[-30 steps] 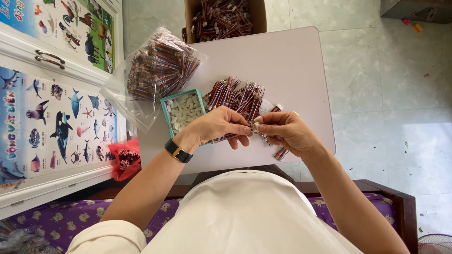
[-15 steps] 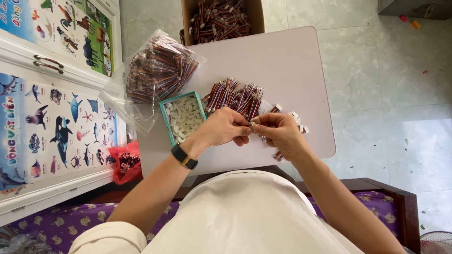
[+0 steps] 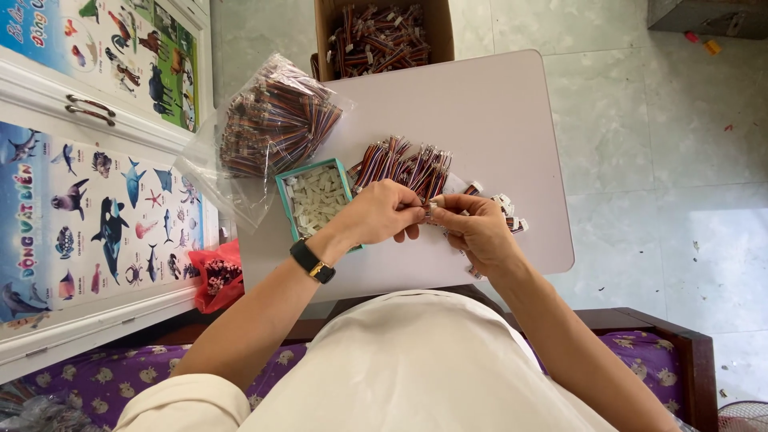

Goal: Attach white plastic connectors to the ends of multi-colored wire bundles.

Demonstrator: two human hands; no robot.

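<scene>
- Right now both hands meet over the white table (image 3: 496, 120), fingertips pinched together on one small wire connector (image 3: 432, 210).
- Left hand (image 3: 384, 212), black watch on the wrist, nips it from nine o'clock; right hand (image 3: 478, 228) clamps it from three.
- Loose wire bundles (image 3: 404, 164) lie at twelve o'clock, just beyond the knuckles.
- Teal tray (image 3: 316, 200) of white plugs sits at nine o'clock; a clear bag (image 3: 272, 128) of wires at ten; a cardboard box (image 3: 382, 36) at the far edge.
</scene>
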